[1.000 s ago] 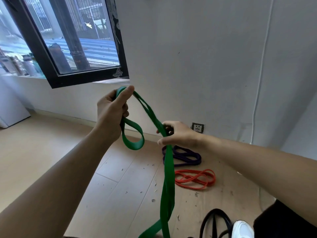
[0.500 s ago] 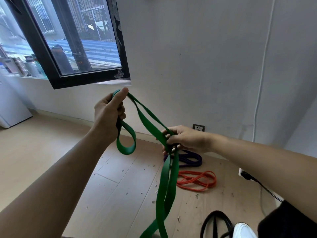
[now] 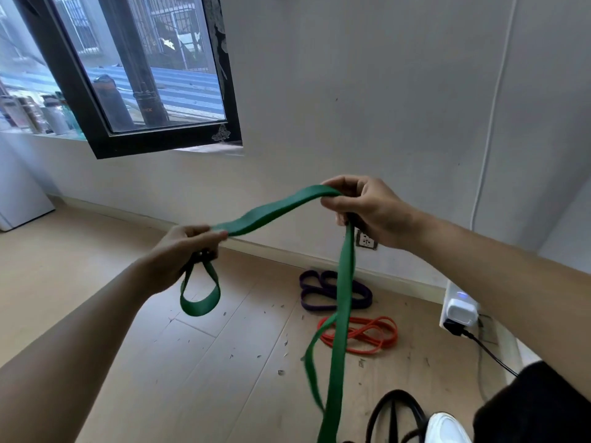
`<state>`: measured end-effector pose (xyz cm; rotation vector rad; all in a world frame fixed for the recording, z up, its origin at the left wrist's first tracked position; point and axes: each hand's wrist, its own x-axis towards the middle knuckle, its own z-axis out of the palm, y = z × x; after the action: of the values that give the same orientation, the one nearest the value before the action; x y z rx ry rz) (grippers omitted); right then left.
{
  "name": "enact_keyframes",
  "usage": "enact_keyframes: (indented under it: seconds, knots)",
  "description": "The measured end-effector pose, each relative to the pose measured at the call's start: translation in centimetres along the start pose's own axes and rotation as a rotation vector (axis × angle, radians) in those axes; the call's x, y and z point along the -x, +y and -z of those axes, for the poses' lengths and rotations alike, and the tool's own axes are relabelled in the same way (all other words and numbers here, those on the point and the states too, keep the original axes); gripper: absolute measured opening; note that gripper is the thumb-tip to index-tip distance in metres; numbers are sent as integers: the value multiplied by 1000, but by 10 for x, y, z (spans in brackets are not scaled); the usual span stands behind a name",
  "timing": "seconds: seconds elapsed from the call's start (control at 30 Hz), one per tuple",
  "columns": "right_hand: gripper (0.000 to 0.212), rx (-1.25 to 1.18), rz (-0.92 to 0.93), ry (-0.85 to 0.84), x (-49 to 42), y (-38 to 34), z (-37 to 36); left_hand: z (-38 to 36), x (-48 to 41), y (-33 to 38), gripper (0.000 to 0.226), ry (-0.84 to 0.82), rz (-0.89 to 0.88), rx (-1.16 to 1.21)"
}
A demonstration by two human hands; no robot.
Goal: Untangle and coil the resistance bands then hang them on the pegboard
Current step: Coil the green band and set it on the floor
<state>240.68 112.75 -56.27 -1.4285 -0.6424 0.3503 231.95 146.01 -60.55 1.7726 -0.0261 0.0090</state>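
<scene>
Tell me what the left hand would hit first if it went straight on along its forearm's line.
Probably the wall right of the window. Ahead of the left hand lies only the green band it grips, stretched to the right hand; otherwise the way looks free, though depth is unclear.

Green band (image 3: pixel 275 212) draped aloft; purple band (image 3: pixel 363 297), orange band (image 3: pixel 379 335) lie bunched below.

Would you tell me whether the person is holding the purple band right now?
No, the purple band lies on the floor; the left hand and right hand grip the green band.
</scene>
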Motion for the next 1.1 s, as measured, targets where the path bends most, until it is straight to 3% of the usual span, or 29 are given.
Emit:
enact_keyframes:
  seconds: [0.17,0.27,0.37,0.43,0.6,0.87,0.97,1.1]
  knots:
    - [31,43,49,42,-3,-2,-13,-27,-1,3,77,-257,71,-219]
    - [25,140,65,40,-4,1,-19,-48,-6,14,62,-338,39,-130]
    - [26,218,52,-8,-3,2,-22,-72,-11,30,66,-373,-17,-40]
    - [35,272,38,-45,-3,2,-21,-88,-14,40,66,-324,-45,15]
    - [51,337,-5,-145,-1,2,-13,-111,-19,55,36,-117,-107,40]
    - [22,430,-214,-293,10,48,-5,-104,-20,71,25,71,-248,250]
    - [17,495,-255,-288,10,68,-4,-90,-19,73,15,127,-267,350]
    - [23,472,-247,-288,7,66,1,-77,-19,68,20,168,-266,388]
